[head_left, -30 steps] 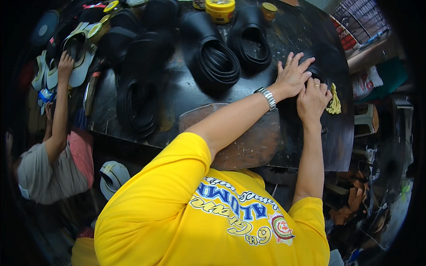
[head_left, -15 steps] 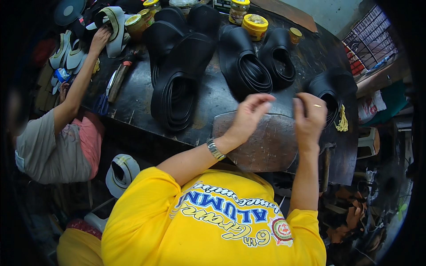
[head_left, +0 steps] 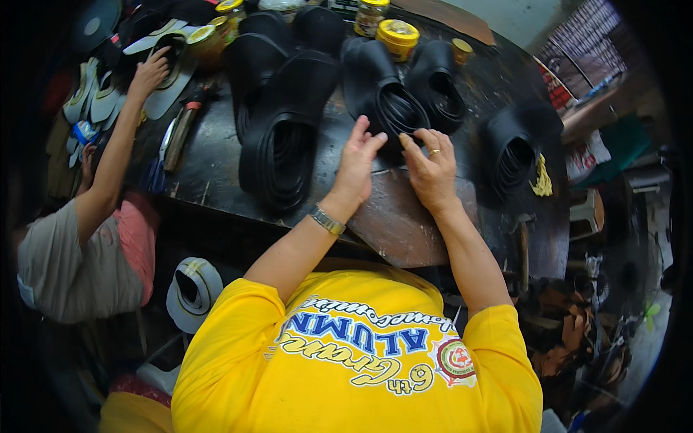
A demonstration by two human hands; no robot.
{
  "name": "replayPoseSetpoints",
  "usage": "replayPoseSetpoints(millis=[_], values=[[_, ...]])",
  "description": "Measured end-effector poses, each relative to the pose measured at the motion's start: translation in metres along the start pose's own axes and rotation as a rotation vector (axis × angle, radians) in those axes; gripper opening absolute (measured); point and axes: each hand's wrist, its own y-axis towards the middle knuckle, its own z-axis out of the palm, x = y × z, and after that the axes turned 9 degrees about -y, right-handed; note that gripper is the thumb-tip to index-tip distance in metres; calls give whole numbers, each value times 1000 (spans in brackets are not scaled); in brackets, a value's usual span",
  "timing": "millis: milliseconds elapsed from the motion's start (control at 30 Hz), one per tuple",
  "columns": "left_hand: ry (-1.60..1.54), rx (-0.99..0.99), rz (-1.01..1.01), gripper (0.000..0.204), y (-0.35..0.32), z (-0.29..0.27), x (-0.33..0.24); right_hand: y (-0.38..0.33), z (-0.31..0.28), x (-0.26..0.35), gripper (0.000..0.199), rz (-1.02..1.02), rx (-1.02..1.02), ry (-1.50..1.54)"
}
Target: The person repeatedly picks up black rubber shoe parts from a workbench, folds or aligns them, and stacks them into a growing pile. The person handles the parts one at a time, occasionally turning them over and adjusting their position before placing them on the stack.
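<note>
My left hand [head_left: 359,162] lies with its fingers spread against the near edge of a bundle of black rubber bands [head_left: 393,108]. A metal watch is on that wrist. My right hand [head_left: 432,172], wearing a ring, rests flat beside it, with the thumb and forefinger touching the same bundle's edge. Both hands are over a worn brown board [head_left: 404,224] at the front of the dark worktable [head_left: 209,173]. Neither hand clearly grips anything.
More black rubber bundles lie at the left [head_left: 278,137], behind [head_left: 440,90] and to the right [head_left: 512,155]. Yellow-lidded jars [head_left: 398,36] stand at the back. Another person's hand [head_left: 148,72] rests on sandal soles at the far left. A yellow scrap [head_left: 541,180] and a hammer [head_left: 523,249] lie on the right.
My hands left the right-hand rubber bundle, lifted, and came down together on the middle bundle. The view shifted right and down. The other person's hand stayed on the soles.
</note>
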Motion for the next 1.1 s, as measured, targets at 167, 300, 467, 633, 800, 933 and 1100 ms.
replayPoseSetpoints(millis=[167,300,467,633,800,933,1100], values=[[85,-97,81,80,5,-3,-9,1,-10,1,19,-17,9,68],[-139,-27,133,90,0,5,-31,-2,-49,13,18,30,-34,92],[18,236,4,67,-4,42,-40,-25,-99,30,25,12,-17,80],[-326,317,-341,31,-5,88,-15,-37,-135,14,16,79,-15,40],[-340,605,-517,18,-5,113,6,-51,-154,-15,69,649,-317,340],[-106,693,-419,29,-6,134,36,-70,-154,-35,61,1128,-255,1536],[95,617,-108,26,28,153,79,-87,-165,-90,28,1279,-300,1165]])
